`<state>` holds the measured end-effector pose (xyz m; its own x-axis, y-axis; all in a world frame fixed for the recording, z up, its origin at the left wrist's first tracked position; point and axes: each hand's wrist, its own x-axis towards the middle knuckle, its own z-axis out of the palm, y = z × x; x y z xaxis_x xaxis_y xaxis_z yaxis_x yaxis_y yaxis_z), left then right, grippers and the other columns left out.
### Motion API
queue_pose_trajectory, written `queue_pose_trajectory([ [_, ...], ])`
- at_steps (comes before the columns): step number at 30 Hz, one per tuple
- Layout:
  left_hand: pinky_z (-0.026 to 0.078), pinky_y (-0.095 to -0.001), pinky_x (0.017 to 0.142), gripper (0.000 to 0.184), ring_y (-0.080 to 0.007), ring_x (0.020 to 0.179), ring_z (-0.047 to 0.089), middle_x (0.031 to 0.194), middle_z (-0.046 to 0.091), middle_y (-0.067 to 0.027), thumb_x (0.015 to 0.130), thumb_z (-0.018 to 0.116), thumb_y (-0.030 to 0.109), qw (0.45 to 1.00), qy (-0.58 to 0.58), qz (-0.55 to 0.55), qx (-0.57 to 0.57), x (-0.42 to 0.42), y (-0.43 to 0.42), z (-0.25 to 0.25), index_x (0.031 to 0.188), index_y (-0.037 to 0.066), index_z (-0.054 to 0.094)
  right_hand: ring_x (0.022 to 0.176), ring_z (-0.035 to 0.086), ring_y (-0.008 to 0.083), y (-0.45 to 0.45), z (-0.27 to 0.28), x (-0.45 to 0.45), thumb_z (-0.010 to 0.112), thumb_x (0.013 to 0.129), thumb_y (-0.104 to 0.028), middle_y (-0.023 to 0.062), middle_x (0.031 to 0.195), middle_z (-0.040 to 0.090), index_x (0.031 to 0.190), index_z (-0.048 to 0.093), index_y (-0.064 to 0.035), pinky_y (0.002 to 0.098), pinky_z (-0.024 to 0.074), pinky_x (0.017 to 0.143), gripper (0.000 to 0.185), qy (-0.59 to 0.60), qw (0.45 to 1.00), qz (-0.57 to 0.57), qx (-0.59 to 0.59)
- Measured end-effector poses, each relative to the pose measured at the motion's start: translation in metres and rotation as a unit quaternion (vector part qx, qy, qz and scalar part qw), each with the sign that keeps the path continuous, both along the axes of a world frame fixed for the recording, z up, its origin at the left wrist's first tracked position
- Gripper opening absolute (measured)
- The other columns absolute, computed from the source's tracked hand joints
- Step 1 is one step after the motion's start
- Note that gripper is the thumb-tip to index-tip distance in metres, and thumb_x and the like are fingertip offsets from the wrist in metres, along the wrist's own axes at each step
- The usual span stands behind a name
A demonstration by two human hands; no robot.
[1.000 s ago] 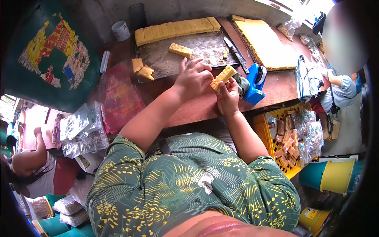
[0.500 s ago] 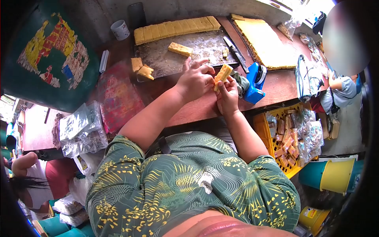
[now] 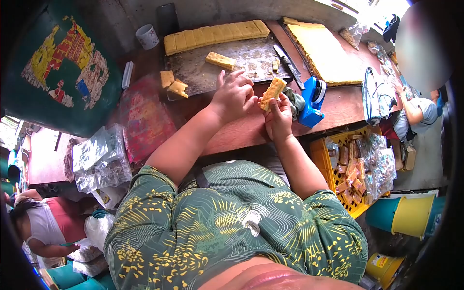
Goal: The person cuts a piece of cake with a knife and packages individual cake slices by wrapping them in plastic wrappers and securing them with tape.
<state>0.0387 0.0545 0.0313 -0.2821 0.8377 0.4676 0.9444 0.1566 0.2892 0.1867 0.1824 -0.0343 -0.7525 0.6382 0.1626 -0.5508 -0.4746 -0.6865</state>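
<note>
A slice of yellow cake (image 3: 273,93) is pinched upright between the thumb and fingers of my right hand (image 3: 279,116). Just left of it, my left hand (image 3: 233,96) is apart from the slice, fingers loosely bent and spread with nothing in them. Beyond both hands lies a baking tray (image 3: 193,72) with a row of cut cake (image 3: 217,36) along its far side. One loose cake slice (image 3: 220,60) rests on the tray, and broken cake pieces (image 3: 174,84) sit at its left corner. A knife (image 3: 288,65) lies along the tray's right edge.
A blue tape dispenser (image 3: 312,104) stands right of my right hand, beside a grey cloth (image 3: 295,102). Farther right is a whole sheet of cake (image 3: 328,53). A yellow crate (image 3: 323,157) of wrapped pieces sits below the table edge. Two other people are at the sides.
My left hand has drawn back leftward from the cake slice. The slice in my right hand has turned its broad face more toward me. The person at left has shifted position.
</note>
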Motion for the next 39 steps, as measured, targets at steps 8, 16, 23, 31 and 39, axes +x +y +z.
queue_pose_trajectory([
  [8, 0.020, -0.0707, 0.119, 0.002, -0.0311, 0.146, 0.044, 0.126, 0.065, 0.0032, 0.085, 0.074, 0.020, 0.999, -0.007, -0.038, 0.037, 0.005, -0.002, 0.004, 0.086, 0.020, 0.073, 0.113, 0.068, 0.0241, 0.000, 0.000, 0.000, 0.064, 0.104, -0.011, 0.0124, 0.124, 0.065, 0.141, 0.043, -0.0068, 0.0409, 0.0570, 0.101, 0.043, 0.002, 1.000, 0.000, -0.001],
  [16, 0.020, -0.0724, 0.119, 0.007, -0.0297, 0.146, 0.043, 0.128, 0.065, 0.0043, 0.083, 0.078, 0.027, 0.998, 0.016, -0.050, 0.042, 0.011, 0.002, 0.008, 0.087, 0.022, 0.076, 0.116, 0.064, 0.0202, 0.000, -0.003, -0.001, 0.068, 0.102, -0.012, 0.0100, 0.125, 0.063, 0.141, 0.043, -0.0062, 0.0367, 0.0548, 0.101, 0.047, -0.015, 1.000, -0.016, -0.001],
  [23, 0.019, -0.0761, 0.117, 0.010, -0.0274, 0.147, 0.041, 0.129, 0.064, 0.0038, 0.083, 0.078, 0.029, 0.997, 0.067, -0.030, 0.035, 0.017, 0.006, 0.009, 0.086, 0.019, 0.076, 0.116, 0.064, 0.0188, -0.001, -0.002, -0.001, 0.069, 0.102, -0.010, 0.0082, 0.126, 0.064, 0.141, 0.045, -0.0072, 0.0341, 0.0546, 0.100, 0.046, -0.026, 1.000, -0.016, -0.002],
  [31, 0.018, -0.0770, 0.117, 0.013, -0.0275, 0.146, 0.042, 0.126, 0.064, 0.0013, 0.084, 0.075, 0.027, 0.996, 0.073, -0.021, 0.044, 0.019, 0.015, 0.006, 0.088, 0.015, 0.074, 0.117, 0.064, 0.0195, 0.001, -0.003, 0.000, 0.068, 0.102, -0.008, 0.0086, 0.125, 0.064, 0.141, 0.045, -0.0074, 0.0345, 0.0553, 0.101, 0.045, -0.023, 1.000, -0.010, 0.003],
  [39, 0.019, -0.0729, 0.119, 0.010, -0.0292, 0.146, 0.042, 0.129, 0.064, -0.0003, 0.087, 0.071, 0.025, 0.999, 0.016, 0.034, -0.001, -0.003, 0.016, 0.007, 0.088, 0.015, 0.070, 0.113, 0.067, 0.0237, 0.001, 0.000, 0.001, 0.063, 0.105, -0.009, 0.0121, 0.123, 0.064, 0.140, 0.043, -0.0057, 0.0391, 0.0560, 0.102, 0.041, -0.004, 1.000, 0.004, 0.002],
])
